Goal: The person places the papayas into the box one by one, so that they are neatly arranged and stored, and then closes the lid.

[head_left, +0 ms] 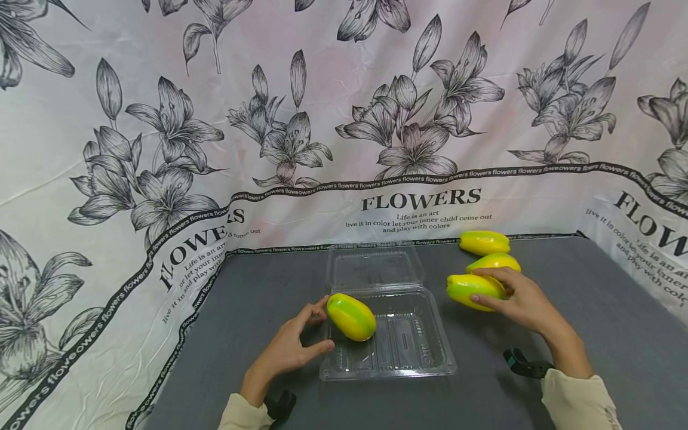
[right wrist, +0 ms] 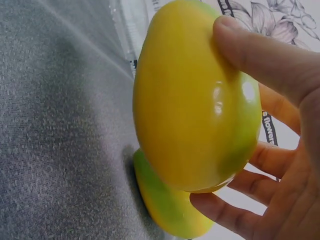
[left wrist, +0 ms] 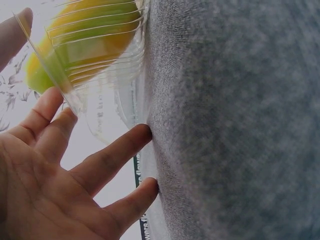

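A glossy yellow-green mango (head_left: pixel 477 292) is in my right hand (head_left: pixel 524 301), pinched between thumb and fingers and tilted up over the table in the right wrist view. Behind it is a second mango (head_left: pixel 493 261), partly covered by the hand and the held one. Another mango (head_left: pixel 352 317) lies in the left part of a clear plastic clamshell box (head_left: pixel 408 367), whose lid (head_left: pixel 376 269) is folded back. My left hand (head_left: pixel 290 346) is spread at the box's left side, thumb and fingers apart, fingertips (left wrist: pixel 52 97) right at the clear wall.
One more mango (head_left: pixel 484 243) lies at the back of the grey table (head_left: pixel 258 286), near the flower-printed cloth (head_left: pixel 301 218) that hangs behind. The same cloth runs along the left and right sides.
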Tool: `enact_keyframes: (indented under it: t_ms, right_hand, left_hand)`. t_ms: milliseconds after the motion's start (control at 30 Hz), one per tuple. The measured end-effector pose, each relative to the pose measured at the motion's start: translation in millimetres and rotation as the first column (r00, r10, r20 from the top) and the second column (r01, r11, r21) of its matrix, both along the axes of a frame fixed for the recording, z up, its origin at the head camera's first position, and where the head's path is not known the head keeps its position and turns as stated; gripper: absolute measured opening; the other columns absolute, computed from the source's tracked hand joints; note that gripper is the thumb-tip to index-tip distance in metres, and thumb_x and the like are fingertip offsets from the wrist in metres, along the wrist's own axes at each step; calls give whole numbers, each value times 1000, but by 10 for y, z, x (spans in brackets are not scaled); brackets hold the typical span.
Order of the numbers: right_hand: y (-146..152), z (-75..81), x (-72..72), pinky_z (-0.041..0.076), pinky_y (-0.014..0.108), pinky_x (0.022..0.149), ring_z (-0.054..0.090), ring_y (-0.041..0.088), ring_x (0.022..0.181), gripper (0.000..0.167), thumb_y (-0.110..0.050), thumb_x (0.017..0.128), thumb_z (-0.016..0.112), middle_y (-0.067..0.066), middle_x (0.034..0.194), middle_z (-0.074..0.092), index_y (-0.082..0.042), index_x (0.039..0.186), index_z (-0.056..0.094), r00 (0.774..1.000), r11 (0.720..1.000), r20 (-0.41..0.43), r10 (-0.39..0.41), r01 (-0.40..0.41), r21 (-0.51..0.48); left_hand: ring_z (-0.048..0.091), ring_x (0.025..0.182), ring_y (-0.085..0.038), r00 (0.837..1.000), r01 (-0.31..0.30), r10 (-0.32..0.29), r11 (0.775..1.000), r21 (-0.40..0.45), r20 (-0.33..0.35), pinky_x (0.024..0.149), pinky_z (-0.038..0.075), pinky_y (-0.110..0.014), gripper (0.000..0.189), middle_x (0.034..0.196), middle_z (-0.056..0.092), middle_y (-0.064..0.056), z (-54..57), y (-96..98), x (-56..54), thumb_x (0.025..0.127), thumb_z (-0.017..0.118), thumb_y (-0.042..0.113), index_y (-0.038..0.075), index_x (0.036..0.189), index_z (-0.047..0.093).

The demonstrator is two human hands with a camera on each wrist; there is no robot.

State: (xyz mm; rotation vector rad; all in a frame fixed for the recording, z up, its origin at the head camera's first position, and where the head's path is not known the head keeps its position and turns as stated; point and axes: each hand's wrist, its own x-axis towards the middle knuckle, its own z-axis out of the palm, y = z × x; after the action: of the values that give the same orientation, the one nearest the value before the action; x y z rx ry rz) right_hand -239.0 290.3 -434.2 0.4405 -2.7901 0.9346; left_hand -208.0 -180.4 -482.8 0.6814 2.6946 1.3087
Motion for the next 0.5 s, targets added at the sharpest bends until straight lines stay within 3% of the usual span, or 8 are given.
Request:
enact_keyframes:
  t_ms: [133, 500]
  right_hand:
    - [-18, 14, -5, 51, 40, 76, 60, 29, 104, 58, -36, 89, 80, 17, 129, 66, -9, 136, 63, 1000, 1000, -9, 4, -4, -14]
    - [-92, 60, 32, 51, 41, 78, 58, 27, 102, 58, -37, 88, 81, 17, 128, 66, -10, 136, 63, 1000, 1000, -16, -5, 4, -13]
  left_hand:
    - [58, 136, -30, 1000, -4, 4, 1000, -2, 2, 113, 39, -66, 44, 167, 32, 7, -11, -1, -5, 92, 77, 34, 19, 123, 50]
    - [57, 136, -30, 1000, 0, -1, 1000, 4, 11, 113, 39, -66, 44, 167, 31, 9, -3, -5, -5, 91, 78, 33, 20, 122, 50]
